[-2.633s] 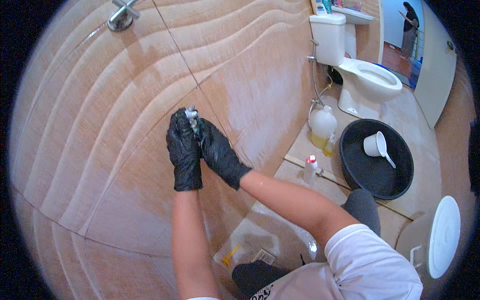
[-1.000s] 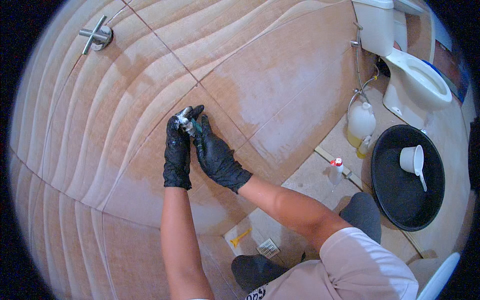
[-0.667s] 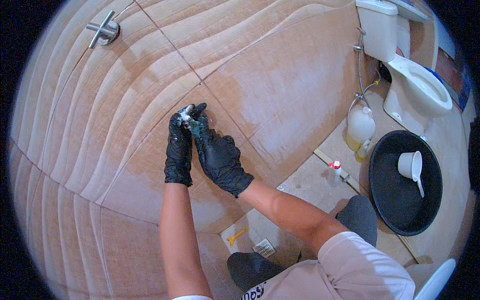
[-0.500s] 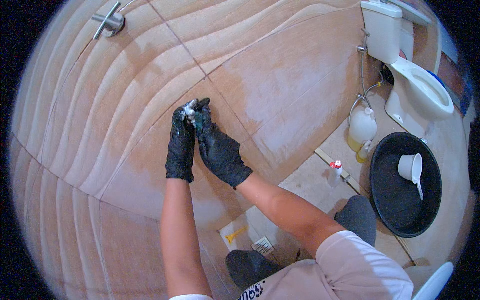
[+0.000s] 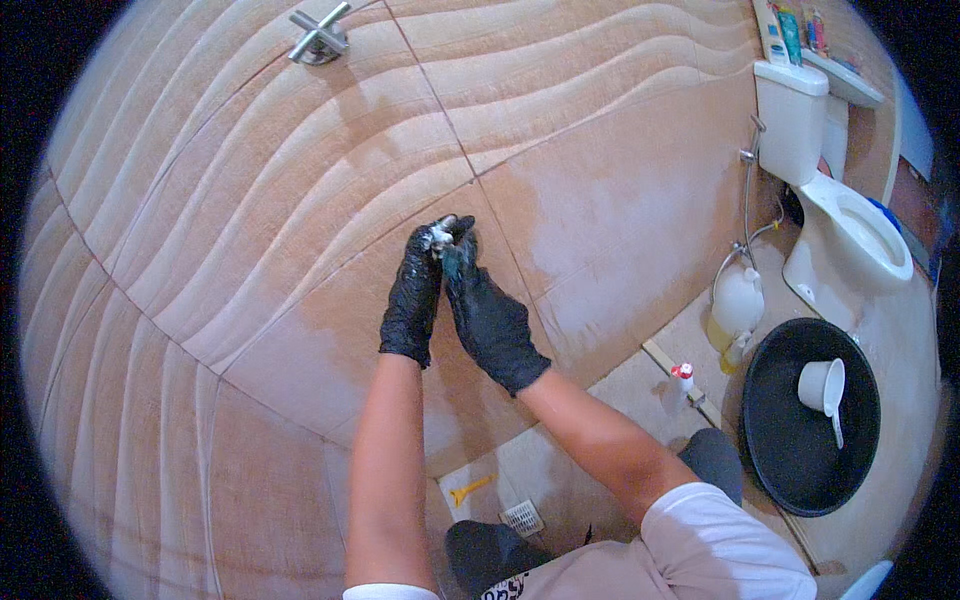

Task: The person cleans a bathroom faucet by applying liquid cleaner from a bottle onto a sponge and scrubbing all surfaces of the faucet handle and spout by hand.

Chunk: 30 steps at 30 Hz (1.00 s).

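- Both gloved hands came together in front of the wall [image 5: 300, 215]. My left hand [image 5: 414, 285] had its fingers closed about a small pale thing [image 5: 441, 240], lather over it.
- My right hand [image 5: 490, 318] lay alongside, fingertips up against the same spot. A teal patch [image 5: 457, 265] showed at its fingers, pad or sheen unclear; whether those fingers gripped, I could not tell.
- Just changed: more white on the left glove's fingertips than a couple of seconds before. My view had swung too, so the bottles [image 5: 782, 36] atop the toilet tank [image 5: 793, 112] showed again.
- Hands kept to much the same place, just near of the crossing tile joints. I took that as work staying on one spot, with slippery lather making a firm hold matter.
- Edges: cross-handled valve [image 5: 320, 38] on the wall, far and left, well apart from my fingers. Wall met floor to the right of my wrists.
- Most room, I judged, lay leftward along the wavy tile.
- Right side was tighter low down: red-capped bottle [image 5: 683, 376] beyond my right forearm, then black tub [image 5: 800, 460] with white dipper [image 5: 821, 386] inside.
- Near my knees: yellow plastic tool [image 5: 470, 490] beside floor grate [image 5: 521, 518].
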### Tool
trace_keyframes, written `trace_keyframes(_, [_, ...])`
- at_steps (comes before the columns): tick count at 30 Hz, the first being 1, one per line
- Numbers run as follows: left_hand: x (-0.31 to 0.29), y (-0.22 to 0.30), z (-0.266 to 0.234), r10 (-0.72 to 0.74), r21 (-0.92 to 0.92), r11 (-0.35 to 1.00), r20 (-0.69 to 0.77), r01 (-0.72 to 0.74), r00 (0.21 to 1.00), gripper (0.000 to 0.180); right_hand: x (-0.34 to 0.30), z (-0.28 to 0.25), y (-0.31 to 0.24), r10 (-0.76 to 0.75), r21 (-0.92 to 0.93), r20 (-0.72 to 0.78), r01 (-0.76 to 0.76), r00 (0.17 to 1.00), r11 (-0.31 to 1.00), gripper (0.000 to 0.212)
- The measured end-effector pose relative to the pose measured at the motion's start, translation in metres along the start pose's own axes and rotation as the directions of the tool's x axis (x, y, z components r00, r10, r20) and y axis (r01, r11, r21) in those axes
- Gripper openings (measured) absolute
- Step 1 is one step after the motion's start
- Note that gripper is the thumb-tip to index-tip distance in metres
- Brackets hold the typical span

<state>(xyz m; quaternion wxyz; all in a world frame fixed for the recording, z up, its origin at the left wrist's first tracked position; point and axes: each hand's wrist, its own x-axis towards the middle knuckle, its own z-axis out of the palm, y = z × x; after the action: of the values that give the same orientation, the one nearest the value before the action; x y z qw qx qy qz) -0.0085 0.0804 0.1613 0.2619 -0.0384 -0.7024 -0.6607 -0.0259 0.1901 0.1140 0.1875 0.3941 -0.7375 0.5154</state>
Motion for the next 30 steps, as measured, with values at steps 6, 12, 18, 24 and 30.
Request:
trace_keyframes(6, [0.003,0.002,0.010,-0.028,-0.015,1.000,-0.064,0.027,0.998,0.041,0.020,0.004,-0.001,0.072,-0.192,0.030,-0.065,0.997,0.979,0.026])
trace_keyframes(12, [-0.004,0.008,0.005,-0.011,0.079,0.997,-0.037,0.014,0.999,0.042,0.002,0.002,-0.004,0.008,-0.166,-0.031,-0.013,0.999,0.986,0.023])
trace_keyframes(18, [0.001,0.002,0.011,0.008,0.032,0.999,-0.044,-0.007,0.999,0.043,0.017,-0.005,0.000,0.015,-0.164,0.003,-0.014,1.000,0.986,0.056])
trace_keyframes(24, [-0.002,-0.001,0.000,0.015,0.079,0.997,-0.054,-0.011,0.998,0.047,0.000,-0.005,0.003,-0.036,-0.267,0.099,0.061,0.994,0.962,0.058])
trace_keyframes(30, [0.003,-0.006,0.001,0.012,0.100,0.995,-0.060,-0.006,0.998,0.047,0.002,-0.005,0.004,-0.080,-0.358,0.079,0.104,0.994,0.928,0.058])
